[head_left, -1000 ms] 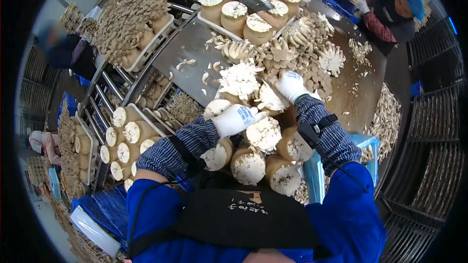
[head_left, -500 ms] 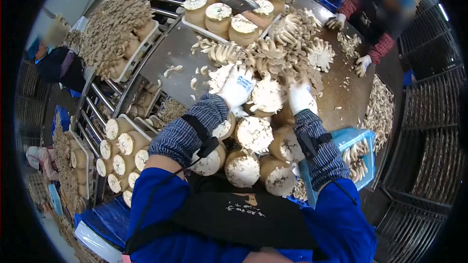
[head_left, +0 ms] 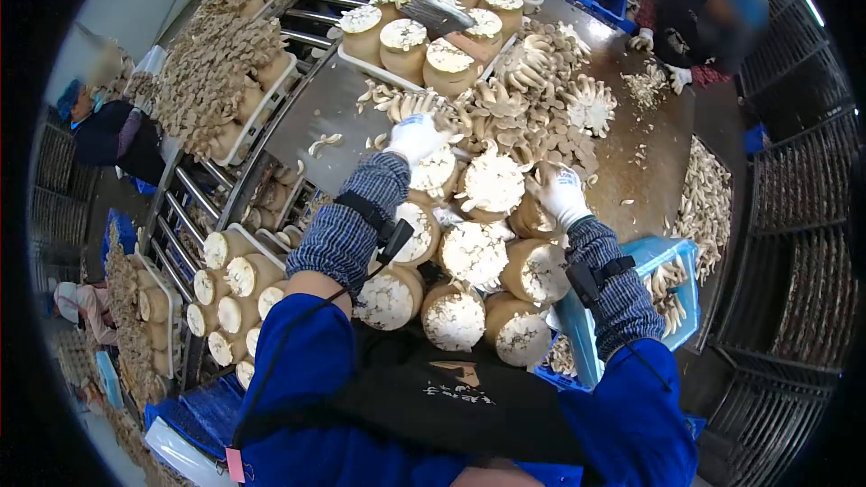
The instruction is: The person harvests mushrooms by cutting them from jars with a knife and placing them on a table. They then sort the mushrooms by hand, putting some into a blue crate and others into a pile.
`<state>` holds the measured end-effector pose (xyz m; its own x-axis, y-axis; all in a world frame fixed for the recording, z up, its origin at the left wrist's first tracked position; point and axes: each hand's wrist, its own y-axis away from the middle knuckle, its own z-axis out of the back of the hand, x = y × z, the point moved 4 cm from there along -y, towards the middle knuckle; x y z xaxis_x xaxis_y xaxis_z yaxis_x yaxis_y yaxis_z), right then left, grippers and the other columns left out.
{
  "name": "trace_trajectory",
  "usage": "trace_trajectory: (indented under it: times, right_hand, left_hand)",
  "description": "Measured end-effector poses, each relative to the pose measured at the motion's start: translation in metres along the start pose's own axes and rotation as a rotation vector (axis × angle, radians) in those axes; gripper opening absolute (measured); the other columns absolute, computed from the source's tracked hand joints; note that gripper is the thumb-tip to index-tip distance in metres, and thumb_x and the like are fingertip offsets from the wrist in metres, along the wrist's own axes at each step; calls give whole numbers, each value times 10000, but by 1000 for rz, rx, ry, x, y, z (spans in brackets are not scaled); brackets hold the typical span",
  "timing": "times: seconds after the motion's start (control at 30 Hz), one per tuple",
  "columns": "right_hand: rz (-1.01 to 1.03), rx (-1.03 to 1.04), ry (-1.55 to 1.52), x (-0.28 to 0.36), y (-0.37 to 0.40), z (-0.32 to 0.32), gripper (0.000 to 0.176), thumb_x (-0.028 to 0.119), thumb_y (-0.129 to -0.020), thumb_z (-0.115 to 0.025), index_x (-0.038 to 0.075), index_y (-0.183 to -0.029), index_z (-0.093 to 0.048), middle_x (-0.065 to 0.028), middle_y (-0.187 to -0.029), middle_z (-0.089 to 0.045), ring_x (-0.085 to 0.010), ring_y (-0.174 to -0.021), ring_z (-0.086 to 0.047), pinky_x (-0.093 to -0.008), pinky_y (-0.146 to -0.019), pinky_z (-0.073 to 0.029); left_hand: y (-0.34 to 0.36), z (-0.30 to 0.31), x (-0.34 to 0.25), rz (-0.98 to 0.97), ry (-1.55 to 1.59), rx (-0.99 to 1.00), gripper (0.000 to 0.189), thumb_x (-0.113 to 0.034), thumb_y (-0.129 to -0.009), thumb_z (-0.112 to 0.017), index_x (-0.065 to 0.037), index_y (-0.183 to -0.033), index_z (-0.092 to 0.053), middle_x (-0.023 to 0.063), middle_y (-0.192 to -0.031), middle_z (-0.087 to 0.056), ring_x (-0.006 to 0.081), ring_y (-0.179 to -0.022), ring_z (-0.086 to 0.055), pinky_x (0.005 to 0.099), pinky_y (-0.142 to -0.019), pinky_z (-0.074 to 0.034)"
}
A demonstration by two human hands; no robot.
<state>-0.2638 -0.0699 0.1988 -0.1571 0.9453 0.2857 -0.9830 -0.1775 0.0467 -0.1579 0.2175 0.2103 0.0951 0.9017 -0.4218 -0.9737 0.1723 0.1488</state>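
In a white glove, my left hand point(head_left: 418, 138) is at the far edge of a pale-topped mushroom block point(head_left: 434, 173), against loose oyster mushrooms point(head_left: 410, 106). Its fingertips are partly hidden, so I cannot see a hold. My right hand point(head_left: 563, 193), also gloved, has its fingers bent round the upper end of a tan mushroom block point(head_left: 532, 218), beside the mushroom heap point(head_left: 514, 122). Between my hands stands a block with a white, trimmed top point(head_left: 492, 182). Several more cut blocks point(head_left: 474, 254) are grouped close to my body.
A tray point(head_left: 388, 77) of cut blocks stands at the back, with a flat metal blade point(head_left: 437, 13) on top. A blue-lined crate point(head_left: 681, 257) of mushrooms is at my right. Rollers point(head_left: 194, 189) run along the left. A co-worker point(head_left: 695, 22) works across the metal table point(head_left: 645, 185).
My left hand has moved up and left, off the nearer white top. My right hand has shifted slightly down and right. The co-worker's hands have drawn back and closer together.
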Motion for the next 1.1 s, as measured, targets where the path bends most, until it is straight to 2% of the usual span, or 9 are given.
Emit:
trace_trajectory:
  times: [0.3,0.43,0.5,0.53,0.57,0.6,0.77,0.9,1.1]
  right_hand:
    - [-240,-350,-281,-43,-7,-29,232,185,-899,-681,31,-1066,-637,-207,-908,-684,-372,-842,-658,-422,-770,-523]
    - [-58,-924,-1416,-58,-4,-53,130,113,-908,-649,12,-981,-614,-105,-836,-582,-191,-731,-579,-303,-676,-497]
    - [-279,-294,-355,-30,15,-40,286,110,-958,-575,47,-1237,-566,-101,-1190,-582,-187,-953,-579,-327,-771,-497]
    - [-592,-121,-532,54,31,31,276,74,-942,-576,69,-1217,-573,-106,-1161,-595,-191,-894,-588,-330,-747,-508]
    - [-31,-594,-252,41,26,-35,84,91,-903,-632,84,-987,-631,-63,-886,-661,-174,-714,-605,-310,-650,-508]
    - [-160,-283,-1142,90,20,-18,41,78,-880,-648,62,-868,-613,-25,-724,-645,-141,-610,-588,-293,-588,-500]
    - [-579,-17,-1616,153,-3,-100,102,48,-868,-613,-12,-950,-600,-92,-790,-647,-155,-605,-601,-293,-468,-459]
    - [-653,33,-1427,164,-7,-98,138,124,-909,-616,14,-992,-608,-100,-840,-649,-169,-585,-587,-307,-436,-441]
    - [-750,344,-1542,185,-19,-128,371,334,-1022,-526,-5,-1066,-672,-74,-839,-681,-161,-679,-615,-287,-567,-517]
  left_hand:
    - [-24,-35,-9,-208,-103,23,408,-340,-838,-626,-45,-1117,-675,190,-1101,-701,348,-1026,-673,445,-895,-514]
    - [-12,-20,29,-251,222,-288,413,-151,-835,-601,-69,-1239,-591,222,-1114,-674,395,-1035,-641,457,-875,-507]
    - [-9,-8,76,-69,337,-492,387,-135,-879,-605,-53,-1257,-605,186,-1054,-706,332,-951,-680,411,-809,-534]
    - [7,0,85,-15,556,-453,369,-133,-906,-597,-29,-1261,-607,169,-1032,-713,279,-920,-681,373,-788,-540]
    - [21,9,93,40,775,-412,354,-131,-934,-588,-6,-1265,-609,152,-1009,-720,225,-890,-683,335,-767,-546]
    - [15,-22,129,288,880,-171,353,-138,-957,-588,44,-1260,-588,94,-905,-699,131,-777,-645,272,-688,-539]
    - [75,-15,72,263,1472,-192,366,-169,-969,-594,31,-1275,-579,105,-1024,-683,166,-947,-641,270,-832,-521]
    - [81,-23,74,225,466,-251,667,-430,-944,-584,56,-1388,-475,263,-1313,-593,374,-1225,-568,410,-1039,-438]
    - [93,-20,66,226,448,-299,451,-330,-932,-571,-34,-1272,-553,255,-1119,-663,410,-1061,-629,481,-919,-487]
